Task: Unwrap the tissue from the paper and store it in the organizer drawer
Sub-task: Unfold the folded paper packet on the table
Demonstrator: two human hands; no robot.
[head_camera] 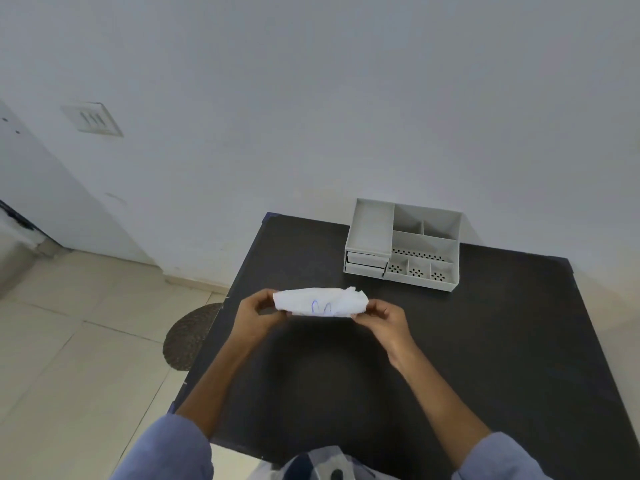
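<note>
Above the black table (pixel 485 341), both hands — left hand (pixel 258 315), right hand (pixel 382 318) — pinch the white wrapped bundle's (pixel 320 302) ends, held level.

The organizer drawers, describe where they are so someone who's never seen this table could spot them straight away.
Find the black table and the grey desk organizer at its far edge by the wall. The drawers are stacked at its front left corner, under a plain open tray. Unlike the perforated open compartments to their right, they have solid, closed fronts.

Plain white wall (pixel 311 98) fills the back, a switch plate (pixel 91 118) mounted at left. Pale beige floor tiles (pixel 69 341) below, a dark round mat (pixel 188 336) tucked beside the black table (pixel 502 341).
</note>
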